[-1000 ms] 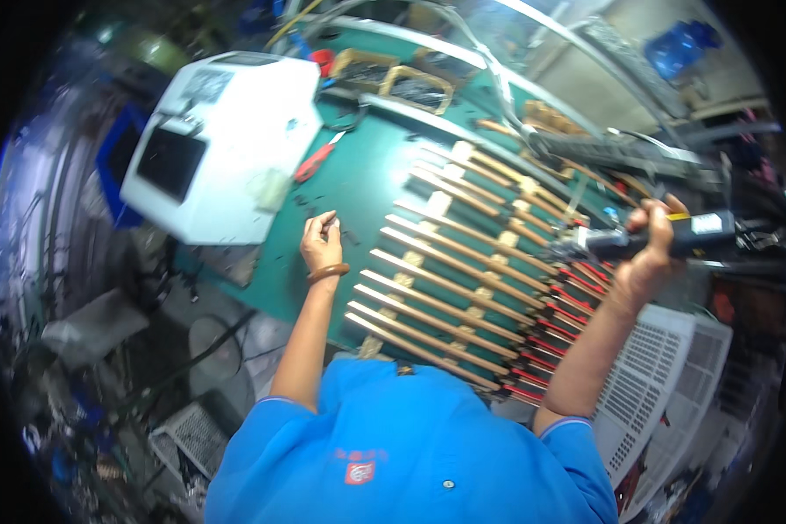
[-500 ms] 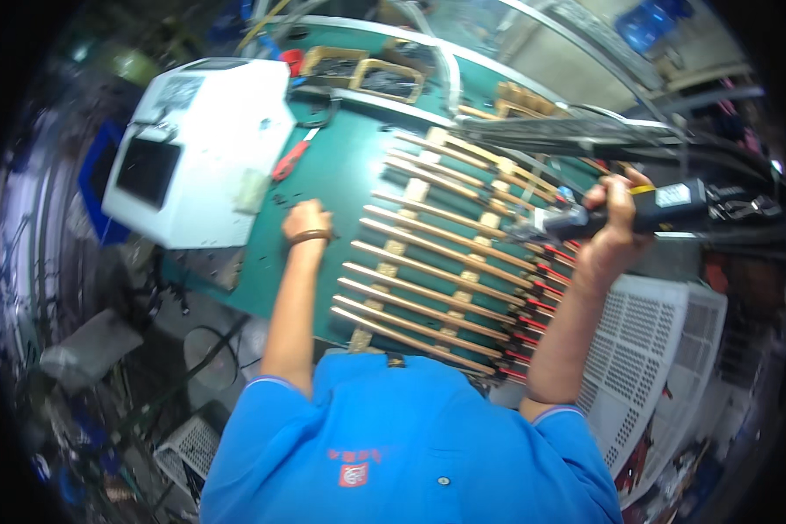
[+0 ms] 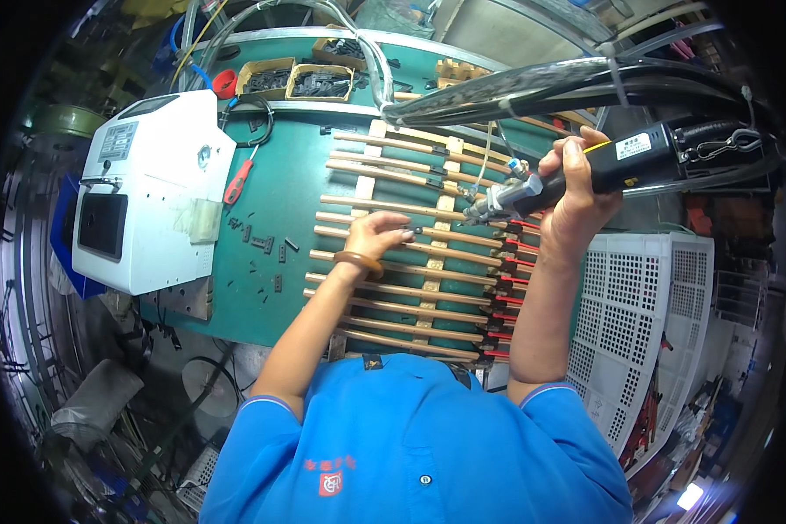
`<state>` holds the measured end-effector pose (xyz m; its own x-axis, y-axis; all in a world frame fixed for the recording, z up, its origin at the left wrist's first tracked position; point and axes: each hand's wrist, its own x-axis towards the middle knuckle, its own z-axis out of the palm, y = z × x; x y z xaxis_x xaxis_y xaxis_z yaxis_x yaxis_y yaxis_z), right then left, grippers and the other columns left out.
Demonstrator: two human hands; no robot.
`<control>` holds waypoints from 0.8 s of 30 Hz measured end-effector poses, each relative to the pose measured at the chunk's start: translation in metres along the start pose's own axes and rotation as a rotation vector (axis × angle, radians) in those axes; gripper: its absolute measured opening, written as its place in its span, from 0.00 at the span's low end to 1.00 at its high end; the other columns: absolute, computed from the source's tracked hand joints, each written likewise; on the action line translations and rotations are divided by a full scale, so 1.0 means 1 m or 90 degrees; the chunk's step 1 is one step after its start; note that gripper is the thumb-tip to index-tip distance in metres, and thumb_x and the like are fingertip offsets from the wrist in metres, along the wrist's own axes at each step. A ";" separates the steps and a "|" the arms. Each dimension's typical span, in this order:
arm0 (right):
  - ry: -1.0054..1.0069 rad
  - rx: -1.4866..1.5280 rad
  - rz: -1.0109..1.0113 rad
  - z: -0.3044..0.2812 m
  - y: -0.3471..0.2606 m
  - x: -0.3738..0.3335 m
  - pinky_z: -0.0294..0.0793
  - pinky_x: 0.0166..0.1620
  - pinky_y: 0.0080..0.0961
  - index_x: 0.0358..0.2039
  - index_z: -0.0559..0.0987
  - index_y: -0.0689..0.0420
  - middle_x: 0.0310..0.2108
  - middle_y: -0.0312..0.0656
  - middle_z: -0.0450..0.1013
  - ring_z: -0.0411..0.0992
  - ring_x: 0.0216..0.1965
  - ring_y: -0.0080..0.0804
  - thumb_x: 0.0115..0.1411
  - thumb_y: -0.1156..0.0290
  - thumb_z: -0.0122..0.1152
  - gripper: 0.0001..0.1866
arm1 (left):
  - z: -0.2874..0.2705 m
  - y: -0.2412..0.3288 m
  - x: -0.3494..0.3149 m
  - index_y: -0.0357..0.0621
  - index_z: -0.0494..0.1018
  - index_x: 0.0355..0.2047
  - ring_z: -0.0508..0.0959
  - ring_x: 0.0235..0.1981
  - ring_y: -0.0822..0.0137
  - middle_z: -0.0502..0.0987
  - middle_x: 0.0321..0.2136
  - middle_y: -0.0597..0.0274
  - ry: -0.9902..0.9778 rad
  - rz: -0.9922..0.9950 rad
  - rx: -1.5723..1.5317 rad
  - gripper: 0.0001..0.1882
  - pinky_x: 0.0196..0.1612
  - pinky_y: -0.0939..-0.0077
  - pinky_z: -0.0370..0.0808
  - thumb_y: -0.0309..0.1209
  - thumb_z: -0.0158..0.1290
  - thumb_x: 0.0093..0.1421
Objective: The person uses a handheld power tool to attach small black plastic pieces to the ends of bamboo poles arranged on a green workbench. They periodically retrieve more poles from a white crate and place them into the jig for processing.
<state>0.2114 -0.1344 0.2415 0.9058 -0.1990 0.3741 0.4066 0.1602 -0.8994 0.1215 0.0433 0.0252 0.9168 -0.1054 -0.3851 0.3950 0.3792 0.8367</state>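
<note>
Green matting is covering the workbench (image 3: 275, 188), and a crowded workshop is curving around it. The left hand (image 3: 377, 236) is reaching forward from a bent elbow, palm down, fingers curled and pressing on one of the copper rods (image 3: 393, 293) lying in a row across a wooden rack (image 3: 437, 262); a brown bangle (image 3: 358, 259) is sitting on its wrist. The right hand (image 3: 576, 196) is raised just right of and above the left, fist wrapped tightly around the black powered hand tool (image 3: 603, 166), whose metal nose is pointing down-left at the rods' right ends, close beside the left hand's fingertips. Whether the nose is touching a rod cannot be told.

The rods are running long and thin, parallel, with red and black sleeves at their right ends beneath the right wrist. A thick hose bundle (image 3: 541, 83) is arching overhead beyond the right hand.

Left of the left hand, small black parts (image 3: 262, 249) are lying scattered on bare mat, then a red-handled screwdriver (image 3: 238, 182) and a white boxy machine (image 3: 148, 188) near the bench's left edge. Right of the right forearm, a white perforated crate (image 3: 637, 323) is standing past the bench edge. Far beyond both hands, two trays of dark parts (image 3: 297, 80) are sitting at the back edge
</note>
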 end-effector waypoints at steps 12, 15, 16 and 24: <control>0.011 0.020 0.027 -0.007 0.035 -0.014 0.75 0.30 0.18 0.42 0.68 0.63 0.27 0.37 0.70 0.70 0.24 0.20 0.52 0.87 0.55 0.17 | 0.026 0.001 0.060 0.47 0.78 0.27 0.76 0.32 0.60 0.77 0.28 0.64 0.078 0.404 0.686 0.09 0.37 0.66 0.72 0.31 0.65 0.44; 0.021 0.017 0.036 -0.002 0.038 -0.011 0.75 0.30 0.18 0.42 0.68 0.63 0.28 0.37 0.70 0.71 0.24 0.20 0.52 0.87 0.56 0.17 | 0.022 -0.005 0.062 0.47 0.78 0.27 0.73 0.36 0.59 0.76 0.29 0.64 0.079 0.431 0.715 0.09 0.41 0.64 0.69 0.32 0.65 0.43; 0.018 0.032 0.024 -0.001 0.040 -0.010 0.76 0.31 0.18 0.42 0.68 0.64 0.29 0.37 0.70 0.71 0.25 0.19 0.51 0.87 0.56 0.17 | 0.022 -0.008 0.064 0.47 0.78 0.27 0.73 0.36 0.59 0.76 0.30 0.64 0.076 0.434 0.717 0.09 0.41 0.65 0.69 0.32 0.64 0.44; 0.006 0.033 -0.005 0.004 0.052 -0.006 0.79 0.32 0.19 0.42 0.68 0.64 0.33 0.38 0.68 0.71 0.29 0.20 0.52 0.88 0.57 0.17 | 0.013 -0.022 0.080 0.46 0.78 0.28 0.73 0.37 0.57 0.75 0.30 0.62 0.018 0.453 0.666 0.11 0.41 0.65 0.70 0.31 0.65 0.43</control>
<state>0.2275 -0.1207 0.1936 0.9018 -0.2098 0.3779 0.4189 0.2088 -0.8837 0.1874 0.0144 -0.0186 0.9485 -0.1532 0.2774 -0.3144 -0.5643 0.7634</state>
